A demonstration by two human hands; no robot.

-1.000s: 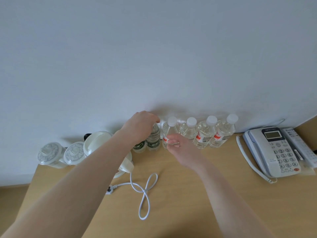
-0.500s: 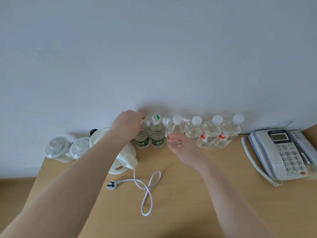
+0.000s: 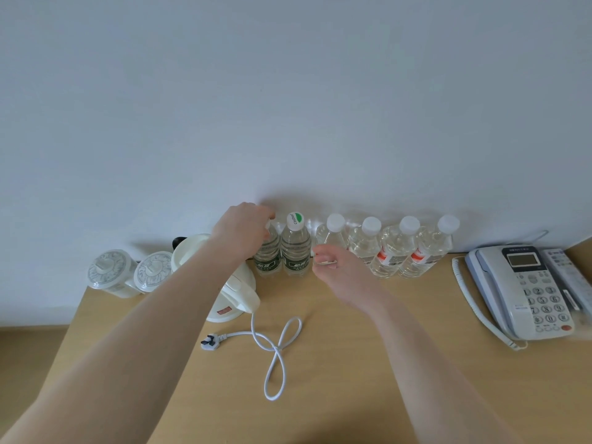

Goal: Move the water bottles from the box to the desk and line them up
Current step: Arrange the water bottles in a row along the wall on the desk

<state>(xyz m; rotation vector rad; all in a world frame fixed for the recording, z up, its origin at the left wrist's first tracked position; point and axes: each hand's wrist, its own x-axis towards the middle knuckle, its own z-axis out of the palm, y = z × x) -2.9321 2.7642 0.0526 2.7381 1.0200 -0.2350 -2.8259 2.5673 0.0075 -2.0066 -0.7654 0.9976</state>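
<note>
Left hand gripping green-label bottle top, right hand holding clear bottle

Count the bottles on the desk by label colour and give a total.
Green-label bottles: 2
Red-label bottles: 4
Total: 6
The left hand grips the leftmost bottle's top; the right hand holds the third bottle, hiding most of its label.

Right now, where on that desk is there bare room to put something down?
Bare desk lies between the white cord and the telephone, and left of the plug. The back edge is crowded: lidded cups, kettle, bottles.
</note>
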